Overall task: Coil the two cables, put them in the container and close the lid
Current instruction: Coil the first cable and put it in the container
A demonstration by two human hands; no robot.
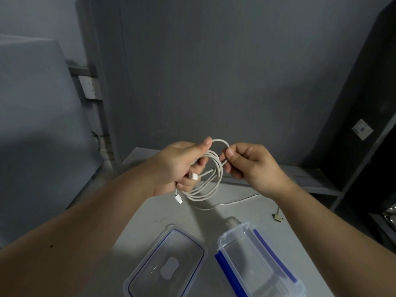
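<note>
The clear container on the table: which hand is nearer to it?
Right. The right hand is raised almost directly behind the container; the left hand is raised further left, behind the lid.

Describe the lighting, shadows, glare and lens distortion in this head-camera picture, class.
Head view: dim, bluish light overall; the table carries a soft shadow band below the coiled white cable; faint glare on the clear lid and the container; wide-angle distortion bends the dark cabinet and stretches both forearms; left hand and right hand look slightly soft.
</note>
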